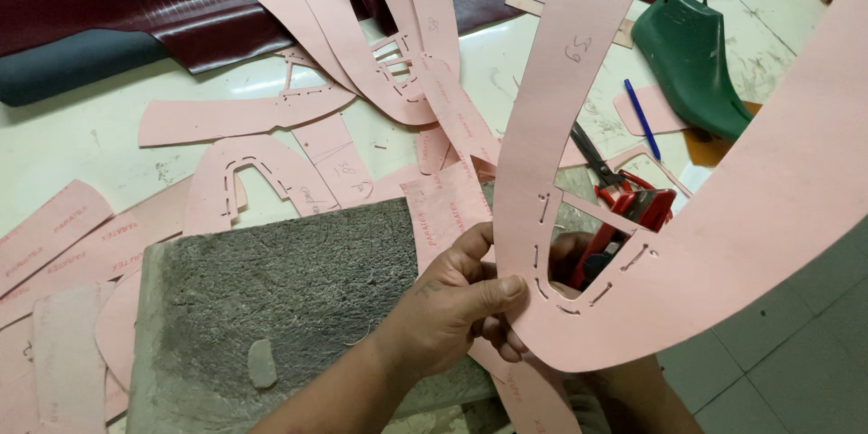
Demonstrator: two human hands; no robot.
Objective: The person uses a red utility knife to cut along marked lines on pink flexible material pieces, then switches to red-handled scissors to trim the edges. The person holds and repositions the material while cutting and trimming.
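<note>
My left hand (pixel 457 303) pinches the bottom curve of a large pink U-shaped paper pattern (pixel 723 217), thumb on top near a row of small slots. The pattern's two arms rise toward the top of the view. Behind it, my right hand (pixel 565 258) shows only through the pattern's opening, closed around the red handles of a pair of scissors (pixel 637 208). The dark scissor blades point up and to the left. Most of the right hand and forearm is hidden by the pattern.
Several pink pattern pieces (pixel 244 117) lie scattered on the white table (pixel 81 136). A rough grey pad (pixel 289 289) sits at the near edge. A green shoe last (pixel 692 54), a blue pen (pixel 642 117) and dark maroon leather (pixel 181 0) lie farther back. Tiled floor (pixel 796 344) shows at right.
</note>
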